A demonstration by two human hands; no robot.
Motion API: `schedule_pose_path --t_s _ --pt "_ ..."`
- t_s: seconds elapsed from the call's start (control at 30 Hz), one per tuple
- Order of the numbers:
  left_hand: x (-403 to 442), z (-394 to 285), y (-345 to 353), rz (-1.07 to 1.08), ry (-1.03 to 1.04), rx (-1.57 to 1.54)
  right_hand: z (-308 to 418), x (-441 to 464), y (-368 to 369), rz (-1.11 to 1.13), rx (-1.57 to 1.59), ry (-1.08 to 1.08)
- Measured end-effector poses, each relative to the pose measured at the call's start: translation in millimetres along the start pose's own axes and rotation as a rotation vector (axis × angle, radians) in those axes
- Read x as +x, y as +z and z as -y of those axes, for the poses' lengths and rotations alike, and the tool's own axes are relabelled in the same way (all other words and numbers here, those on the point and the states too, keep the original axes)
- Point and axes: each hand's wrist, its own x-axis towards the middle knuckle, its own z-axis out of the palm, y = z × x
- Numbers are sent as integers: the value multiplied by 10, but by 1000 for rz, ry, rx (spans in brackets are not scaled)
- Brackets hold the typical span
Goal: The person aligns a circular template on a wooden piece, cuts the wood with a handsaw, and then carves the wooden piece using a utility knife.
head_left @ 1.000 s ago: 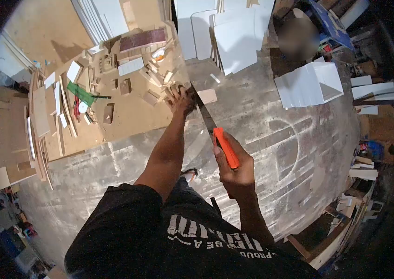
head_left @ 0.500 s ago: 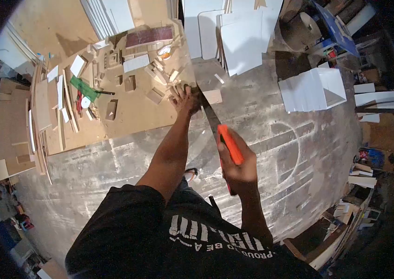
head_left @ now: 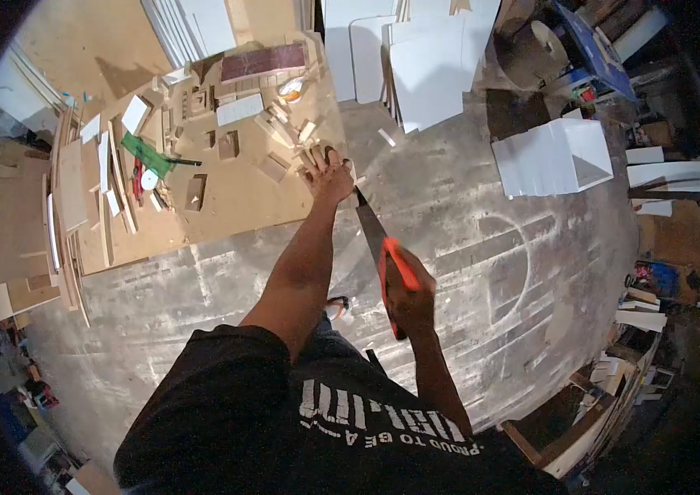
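My left hand [head_left: 329, 176] presses down at the right edge of the workbench [head_left: 234, 202], its fingers spread; what lies beneath the palm is mostly hidden. My right hand [head_left: 413, 299] is wrapped round the orange-and-black handle of a handsaw [head_left: 372, 223]. The saw's blade slants up and left, its tip close beside my left hand at the bench edge. Small wood offcuts [head_left: 273, 167] lie left of my left hand, and thin wooden strips [head_left: 277, 130] lie beyond it.
A green tool [head_left: 147, 154], a maroon board [head_left: 263, 63] and a tape roll [head_left: 290, 88] are on the bench. Long strips line its left side. White panels [head_left: 428, 74] lean beyond the floor. A white box-like stack [head_left: 552, 158] stands at right.
My right hand and the saw have moved back towards my body and slightly left. The pale flat piece seen beyond the blade no longer shows there. My left hand stays at the bench edge.
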Motion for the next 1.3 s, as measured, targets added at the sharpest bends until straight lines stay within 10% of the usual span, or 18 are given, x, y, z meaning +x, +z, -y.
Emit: schedule_pose_path --t_s 0.17,0.37,0.4,0.63,0.7,0.8,1.03,1.17,1.3 --pt "-14 25 -86 89 -3 8 119 -493 -701 41 -108 145" --pt "13 633 -335 -70 285 -754 -16 -797 -982 -119 -175 147" --pt "-40 686 -388 -314 373 -718 25 -854 -986 -139 -134 224" --pt "-181 730 -570 -93 421 -415 192 -889 -980 -260 -136 229" --pt "-272 570 -469 -331 651 -151 209 -843 -1026 -302 -109 157" --pt "-388 322 -636 -34 709 158 271 -702 -1133 -343 -122 -7" --pt "-606 281 -854 -47 772 47 803 81 -1345 -293 -143 -434" --pt "-698 589 -819 -60 583 -251 1209 645 -1310 -116 -204 -563" --pt "-1113 1033 -1230 125 -212 -1390 1469 1237 -889 180 -247 -885"
